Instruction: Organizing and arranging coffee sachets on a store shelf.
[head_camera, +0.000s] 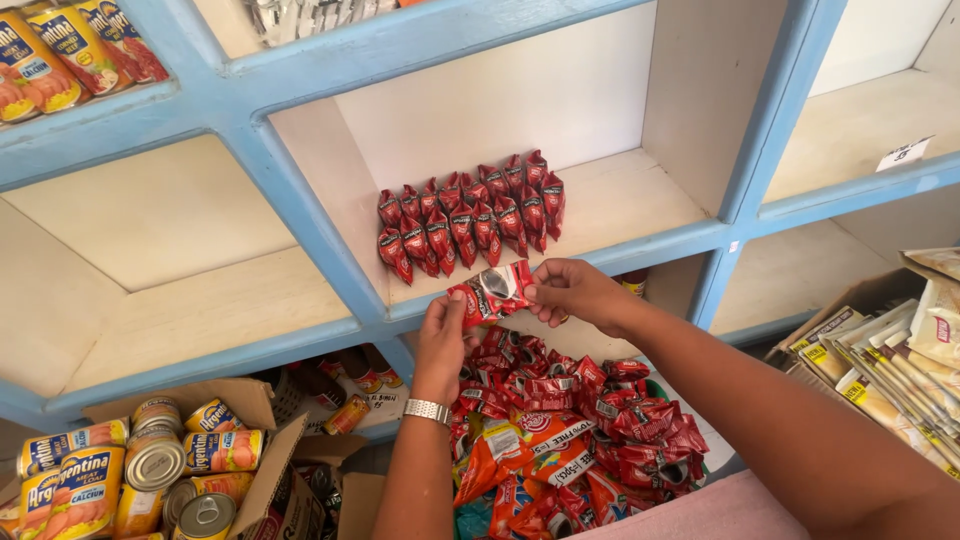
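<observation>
Both my hands hold a short strip of red sachets (492, 291) at the front edge of a blue-framed shelf (640, 245). My left hand (442, 335), with a metal watch on its wrist, pinches the strip's left end. My right hand (570, 291) pinches the right end. Just behind, two rows of the same red sachets (465, 215) stand upright in the middle shelf compartment. Below my hands lies a heap of loose red and orange sachets (560, 430).
A cardboard box of yellow-labelled tins (130, 470) sits at the lower left, with more tins (60, 50) on the upper left shelf. A box of pale packets (890, 370) stands at the right. The shelf compartments at left (170, 260) and right (860, 120) hold nothing.
</observation>
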